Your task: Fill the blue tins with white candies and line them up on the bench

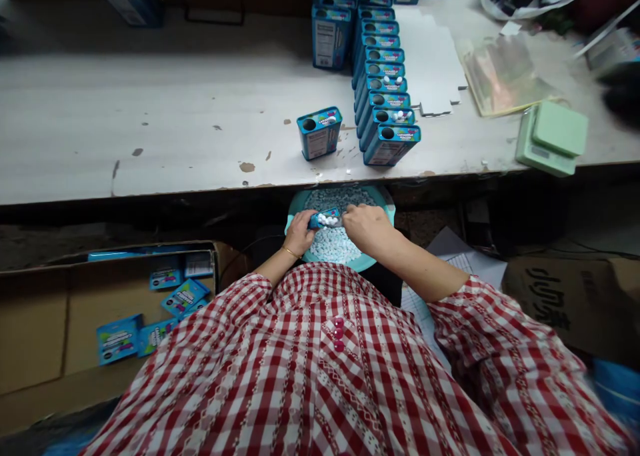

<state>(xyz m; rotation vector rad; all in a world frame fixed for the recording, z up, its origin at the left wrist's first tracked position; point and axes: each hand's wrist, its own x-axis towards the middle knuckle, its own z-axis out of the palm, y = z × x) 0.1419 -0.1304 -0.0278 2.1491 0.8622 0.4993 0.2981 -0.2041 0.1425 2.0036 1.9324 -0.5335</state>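
Left hand [300, 235] closed around a blue candy tin [324, 219], which is held tilted over a teal basin [381, 209] of pale blue-and-white candies [335, 243] at lower centre. Right hand [367, 229] curled at the tin's open end; whether it grips anything cannot be told. Upper centre: a row of matching tins [383, 89] on a white workbench [150, 109], with a single tin [319, 133] to its left. Right: a green scale [550, 139].
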